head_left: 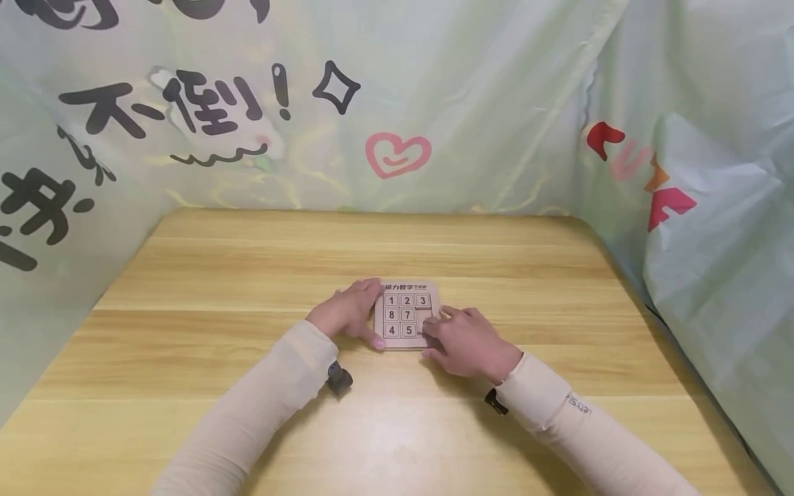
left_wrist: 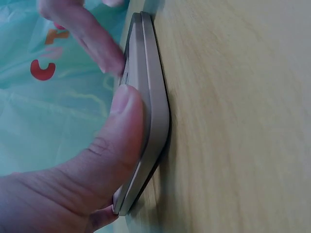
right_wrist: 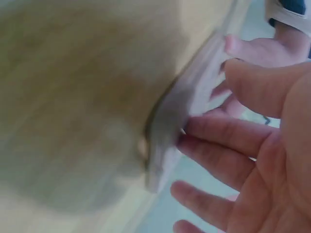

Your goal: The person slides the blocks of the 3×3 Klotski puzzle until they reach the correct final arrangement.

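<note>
A square sliding number puzzle (head_left: 403,343) lies flat on the wooden table, with a printed title along its far edge. Its tiles show 1, 2, 3 in the far row, 8 and 7 in the middle, 4 and 5 in the near row. An open slot lies below the 3. My left hand (head_left: 351,308) grips the puzzle's left side, thumb at the near corner and fingers at the far one. In the left wrist view the thumb (left_wrist: 127,109) presses the edge. My right hand (head_left: 473,344) reaches over the right side, fingertips (right_wrist: 192,127) touching the near-right tile, which they partly cover.
The light wooden table (head_left: 248,262) surrounds the puzzle. Behind it and along both sides hangs a pale green printed curtain (head_left: 484,103) with dark characters and a pink heart. A small black wrist camera (head_left: 338,379) sits on the left sleeve.
</note>
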A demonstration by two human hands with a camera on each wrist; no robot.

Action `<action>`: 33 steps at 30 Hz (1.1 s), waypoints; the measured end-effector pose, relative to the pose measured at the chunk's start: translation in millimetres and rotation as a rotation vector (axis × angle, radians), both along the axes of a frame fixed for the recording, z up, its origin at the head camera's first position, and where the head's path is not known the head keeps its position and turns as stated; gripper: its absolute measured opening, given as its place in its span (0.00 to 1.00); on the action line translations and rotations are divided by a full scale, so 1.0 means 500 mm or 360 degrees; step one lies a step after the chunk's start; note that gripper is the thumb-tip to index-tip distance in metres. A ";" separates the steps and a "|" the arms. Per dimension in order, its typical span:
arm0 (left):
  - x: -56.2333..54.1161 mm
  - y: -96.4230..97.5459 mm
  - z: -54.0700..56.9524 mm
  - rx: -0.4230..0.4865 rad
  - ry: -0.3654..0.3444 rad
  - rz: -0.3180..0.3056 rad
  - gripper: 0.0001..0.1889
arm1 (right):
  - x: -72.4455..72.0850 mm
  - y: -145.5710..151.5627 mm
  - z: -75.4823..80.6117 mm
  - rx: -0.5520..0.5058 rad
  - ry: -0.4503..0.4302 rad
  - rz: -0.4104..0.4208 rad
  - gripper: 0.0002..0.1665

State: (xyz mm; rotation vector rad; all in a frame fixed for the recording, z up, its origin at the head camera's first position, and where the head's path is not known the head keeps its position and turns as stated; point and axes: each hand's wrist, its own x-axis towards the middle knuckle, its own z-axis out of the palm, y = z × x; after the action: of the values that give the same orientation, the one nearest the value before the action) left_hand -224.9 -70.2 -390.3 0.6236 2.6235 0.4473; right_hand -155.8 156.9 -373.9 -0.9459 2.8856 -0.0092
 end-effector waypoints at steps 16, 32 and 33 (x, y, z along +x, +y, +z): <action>-0.001 0.006 0.001 -0.0018 0.0019 -0.0022 0.64 | -0.015 -0.040 0.004 -0.0052 0.0048 -0.0001 0.27; 0.000 -0.002 0.000 0.0005 0.0000 0.0003 0.64 | -0.014 -0.030 -0.007 -0.0165 0.0028 0.0152 0.25; 0.001 -0.002 0.000 0.0002 -0.0002 0.0003 0.64 | -0.010 -0.026 -0.007 -0.0141 0.0026 0.0162 0.25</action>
State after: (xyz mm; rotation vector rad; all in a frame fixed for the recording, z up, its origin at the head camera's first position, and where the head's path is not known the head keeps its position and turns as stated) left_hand -224.5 -71.5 -390.5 0.6214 2.6230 0.4499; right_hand -160.5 144.1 -377.4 -1.1123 2.8690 -0.1225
